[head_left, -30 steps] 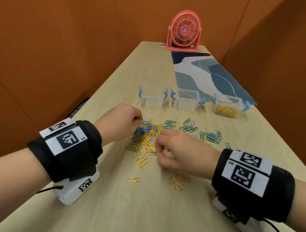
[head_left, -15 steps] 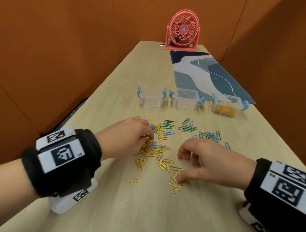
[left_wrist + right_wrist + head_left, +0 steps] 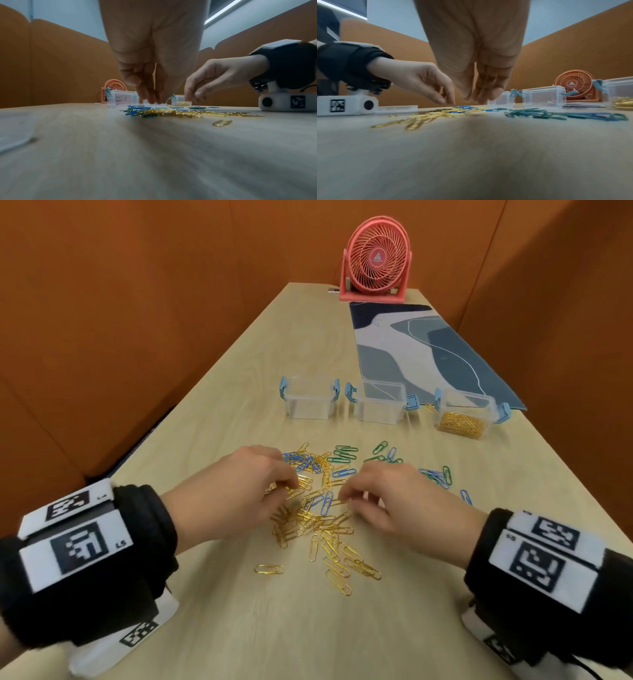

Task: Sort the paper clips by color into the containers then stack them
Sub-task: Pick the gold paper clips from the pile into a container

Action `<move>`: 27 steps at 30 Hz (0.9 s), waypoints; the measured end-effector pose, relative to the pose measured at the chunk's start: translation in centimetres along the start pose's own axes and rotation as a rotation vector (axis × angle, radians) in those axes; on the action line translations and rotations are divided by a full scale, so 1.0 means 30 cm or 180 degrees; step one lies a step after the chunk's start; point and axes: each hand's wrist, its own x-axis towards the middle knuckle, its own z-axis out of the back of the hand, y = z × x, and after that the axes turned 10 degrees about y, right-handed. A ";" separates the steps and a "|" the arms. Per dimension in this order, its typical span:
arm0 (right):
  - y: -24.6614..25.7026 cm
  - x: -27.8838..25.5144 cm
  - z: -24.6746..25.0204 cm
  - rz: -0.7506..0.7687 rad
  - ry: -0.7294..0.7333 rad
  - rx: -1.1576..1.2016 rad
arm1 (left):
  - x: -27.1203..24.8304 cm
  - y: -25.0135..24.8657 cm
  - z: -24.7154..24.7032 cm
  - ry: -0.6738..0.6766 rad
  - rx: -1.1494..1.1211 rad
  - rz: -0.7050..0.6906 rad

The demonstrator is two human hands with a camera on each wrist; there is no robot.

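Both hands hang over the paper clips (image 3: 318, 515) on the counter (image 3: 239, 628). The left hand (image 3: 239, 491) pinches gold clips. The right hand (image 3: 387, 501) has curled fingers; I cannot tell what it holds.

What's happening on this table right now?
A person is sorting a mixed pile of gold, blue and green wire paper clips on the light wooden table. The left hand pinches gold clips; the right hand reaches into the pile with curled fingers. Of three clear plastic containers with blue latches, only the right one holds gold clips.
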 end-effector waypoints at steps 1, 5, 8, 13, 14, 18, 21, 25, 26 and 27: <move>-0.003 0.017 0.008 0.0022 -0.0043 -0.0037 | 0.006 0.000 0.001 0.0085 0.0055 0.0103; 0.008 0.084 0.022 0.0201 0.0271 -0.0292 | 0.031 -0.010 0.001 0.0376 -0.0001 -0.0018; 0.018 0.111 0.017 0.0053 0.0492 -0.0475 | 0.066 -0.025 0.003 0.0570 0.0017 -0.0074; -0.002 0.101 0.002 -0.0210 0.0481 -0.0481 | 0.087 -0.021 -0.010 0.0713 -0.0073 0.0184; -0.003 0.094 0.005 -0.0236 0.0457 -0.0472 | 0.083 -0.020 -0.011 0.0694 -0.0131 0.0241; -0.002 0.076 0.026 -0.0483 -0.0065 -0.0312 | 0.072 -0.012 -0.001 0.0213 -0.0149 0.0480; -0.017 0.073 0.034 -0.0893 -0.0261 -0.0468 | 0.071 -0.007 0.004 0.0202 -0.0095 0.0532; -0.021 0.072 0.031 -0.1169 -0.0102 -0.0677 | 0.100 -0.045 0.010 0.0512 -0.0137 0.0053; -0.018 0.071 0.033 -0.1146 -0.0107 -0.0660 | 0.116 -0.055 0.011 0.0621 -0.0092 -0.0016; -0.016 0.071 0.035 -0.1092 -0.0107 -0.0609 | 0.133 -0.063 0.009 0.0718 -0.0019 -0.0053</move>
